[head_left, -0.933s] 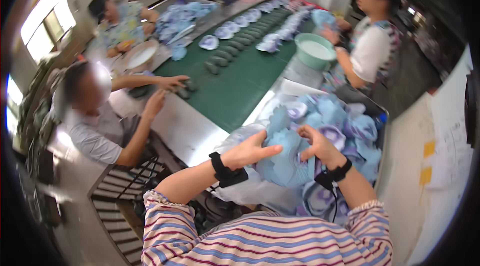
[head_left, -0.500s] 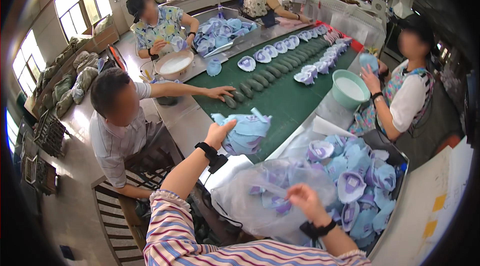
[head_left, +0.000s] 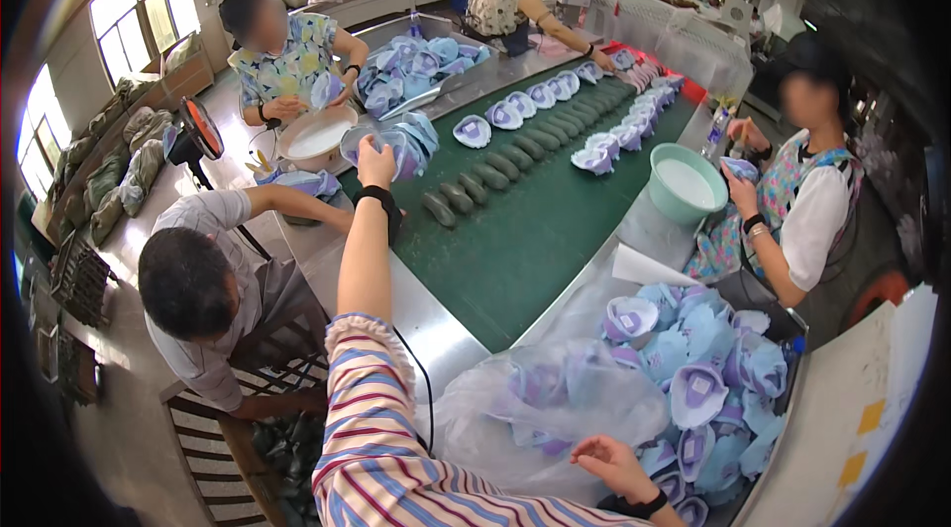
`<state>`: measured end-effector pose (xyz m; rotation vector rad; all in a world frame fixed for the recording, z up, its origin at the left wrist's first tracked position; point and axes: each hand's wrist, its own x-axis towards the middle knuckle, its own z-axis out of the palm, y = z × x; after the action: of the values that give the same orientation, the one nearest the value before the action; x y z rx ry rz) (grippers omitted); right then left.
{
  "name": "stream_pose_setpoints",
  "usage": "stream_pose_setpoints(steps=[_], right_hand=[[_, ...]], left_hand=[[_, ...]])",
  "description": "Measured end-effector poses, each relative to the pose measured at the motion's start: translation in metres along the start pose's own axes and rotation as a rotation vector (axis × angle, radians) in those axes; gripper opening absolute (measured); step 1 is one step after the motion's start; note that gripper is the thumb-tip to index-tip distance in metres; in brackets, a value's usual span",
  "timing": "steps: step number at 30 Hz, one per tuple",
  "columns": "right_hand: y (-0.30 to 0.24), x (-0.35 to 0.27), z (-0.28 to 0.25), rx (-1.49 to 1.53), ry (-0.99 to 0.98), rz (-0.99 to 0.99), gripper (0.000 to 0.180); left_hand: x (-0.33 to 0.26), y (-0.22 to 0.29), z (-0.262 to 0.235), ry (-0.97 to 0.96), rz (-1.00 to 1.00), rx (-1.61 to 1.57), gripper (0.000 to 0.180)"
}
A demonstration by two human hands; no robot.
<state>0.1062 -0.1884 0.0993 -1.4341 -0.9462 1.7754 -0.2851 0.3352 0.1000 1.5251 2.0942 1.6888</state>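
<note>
The left hand [head_left: 376, 162] is stretched far forward over the green conveyor belt [head_left: 535, 240], its fingers closed around a bundle of pale blue shoe uppers [head_left: 396, 146]. The right hand [head_left: 609, 463] lies low and near the body, fingers loosely spread on the clear plastic bag [head_left: 555, 408], clamped on nothing.

Half a second earlier that bundle was held closer in, above the near edge of the tabletop [head_left: 436, 329]; a little before that, both hands were together on it over the heap of blue and lilac uppers [head_left: 693, 368] to the right. So the bundle has been lifted out of the heap and carried across the belt, and the right hand has dropped back to the bag. Judging from this, the bundle is about to be delivered at the far side.

It now sits just beyond the left hand, near a white bowl [head_left: 317, 139] and a seated person's hands. Its long axis runs roughly left to right across the belt; which end is the toe cannot be told.
</note>
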Motion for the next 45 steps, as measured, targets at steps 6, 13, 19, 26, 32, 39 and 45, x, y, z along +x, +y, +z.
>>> stream_pose_setpoints(steps=[6, 13, 19, 26, 32, 39, 45], right_hand=[[0.027, 0.034, -0.011, -0.339, -0.237, -0.052, 0.03], [0.034, 0.059, -0.024, -0.9, -0.4, -0.364, 0.034], [0.034, 0.088, -0.076, -1.236, 0.133, -0.559, 0.062], [-0.073, 0.108, -0.094, -1.578, 0.551, -0.602, 0.061], [0.012, 0.098, -0.045, -1.464, -0.006, -0.83, 0.022], [0.052, 0.085, 0.012, -1.497, -0.162, -0.446, 0.021], [0.094, 0.11, 0.021, -1.709, -0.092, -0.21, 0.045]], left_hand=[[-0.166, 0.093, -0.064, -1.091, 0.241, -0.404, 0.015], [-0.396, 0.139, -0.204, -2.235, 0.701, -0.309, 0.032], [-0.403, 0.084, -0.164, -1.693, 0.495, 0.163, 0.039], [-0.367, 0.087, -0.145, -1.019, 0.903, 0.773, 0.07], [-0.43, 0.104, -0.178, -1.438, 1.08, 0.328, 0.061], [-0.503, 0.051, -0.224, -2.066, 0.762, 0.244, 0.02], [-0.44, 0.076, -0.178, -1.193, 0.243, 0.202, 0.027]])
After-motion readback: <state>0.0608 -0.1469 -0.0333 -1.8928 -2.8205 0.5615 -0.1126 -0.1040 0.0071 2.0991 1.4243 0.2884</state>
